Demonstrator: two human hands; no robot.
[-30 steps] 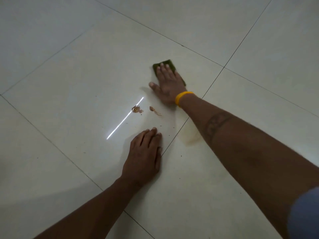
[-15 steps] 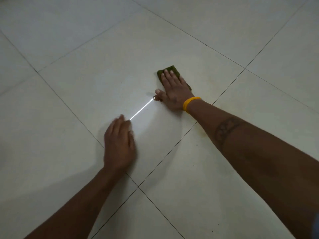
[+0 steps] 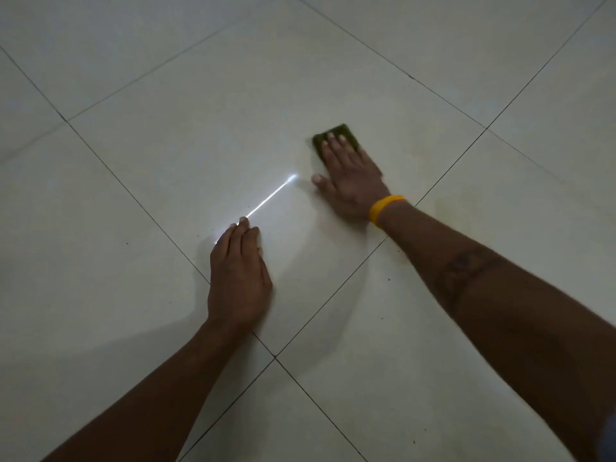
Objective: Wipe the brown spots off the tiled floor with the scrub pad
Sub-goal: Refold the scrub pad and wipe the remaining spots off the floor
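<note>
My right hand [image 3: 351,180] lies flat with straight fingers on a dark green scrub pad [image 3: 343,132], pressing it onto a pale floor tile [image 3: 206,135]. Only the pad's far end shows beyond my fingertips. A yellow band [image 3: 383,208] circles that wrist. My left hand [image 3: 238,278] rests flat on the same tile, nearer to me, fingers together and straight. No brown spots are visible on the tile; the area under my right hand is hidden.
A bright thin streak of reflected light [image 3: 270,198] runs across the tile between my two hands. Dark grout lines [image 3: 275,358] cross just behind my left wrist. A few tiny dark specks [image 3: 388,280] lie on the floor.
The brown spots seen a second ago are no longer visible. My right hand with the pad has moved over where they were. My left hand shifted left on the tile.
</note>
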